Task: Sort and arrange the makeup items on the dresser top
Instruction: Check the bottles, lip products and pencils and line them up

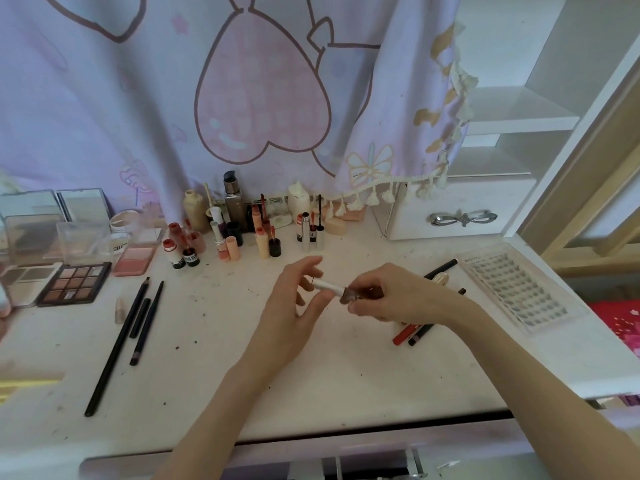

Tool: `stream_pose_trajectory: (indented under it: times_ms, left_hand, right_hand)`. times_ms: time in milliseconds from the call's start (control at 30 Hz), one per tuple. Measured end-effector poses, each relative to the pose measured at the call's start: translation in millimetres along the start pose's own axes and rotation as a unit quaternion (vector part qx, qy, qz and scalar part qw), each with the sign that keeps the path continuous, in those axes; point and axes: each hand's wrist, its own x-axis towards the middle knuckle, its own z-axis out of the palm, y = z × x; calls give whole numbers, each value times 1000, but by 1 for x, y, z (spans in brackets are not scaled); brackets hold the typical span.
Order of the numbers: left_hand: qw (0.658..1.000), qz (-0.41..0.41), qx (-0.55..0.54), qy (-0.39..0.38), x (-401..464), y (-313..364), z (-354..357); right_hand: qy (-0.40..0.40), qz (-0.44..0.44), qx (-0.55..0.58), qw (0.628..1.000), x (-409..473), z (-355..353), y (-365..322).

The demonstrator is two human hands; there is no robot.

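Above the middle of the white dresser top [242, 358], both hands hold one small lip gloss tube [341, 290] lying sideways. My left hand [294, 306] pinches its white cap end with thumb and fingertips. My right hand [391, 299] grips its brown transparent body. Upright lipsticks and tubes [228, 237] stand in a cluster at the back. Three dark pencils [138, 323] lie at the left. A red pencil and a dark pencil [412, 332] lie under my right wrist. Another black pencil [440, 268] lies behind my right hand.
Eyeshadow palettes [74, 282] and a pink blush compact [135, 259] sit at the left. A clear tray of false lashes [516, 289] lies at the right. A white drawer box [460, 213] stands at the back right. A lilac curtain [242, 98] hangs behind.
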Motion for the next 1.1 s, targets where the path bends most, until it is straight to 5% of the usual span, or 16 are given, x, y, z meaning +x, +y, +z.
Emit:
stream_pose_trajectory:
  times_ms: [200,367,433,533,700,800,1100]
  left_hand:
    - [986,86,132,-52,-3,11,-20]
    - [959,119,255,42,-8,2,-19]
    - [965,50,256,16,-6,3,-18]
    - [962,-183,184,-88,1,13,-23]
    - [980,-99,67,-158,-2,19,-46]
    - [989,-77,-9,-122,-6,15,-49]
    - [988,-143,8,-58,-3,23,-49]
  right_hand:
    - [-91,-1,112,990,-13,5,-12]
    - [-36,-44,15,998,-13,26,-21]
    - [31,-58,-114,991,-11,34,-20]
    - [95,-46,-230,967,-8,39,-19]
    - [96,10,37,995,-10,37,-11]
    - [65,10,168,984,-14,36,-9]
    - [105,-31,188,976,-17,45,-9]
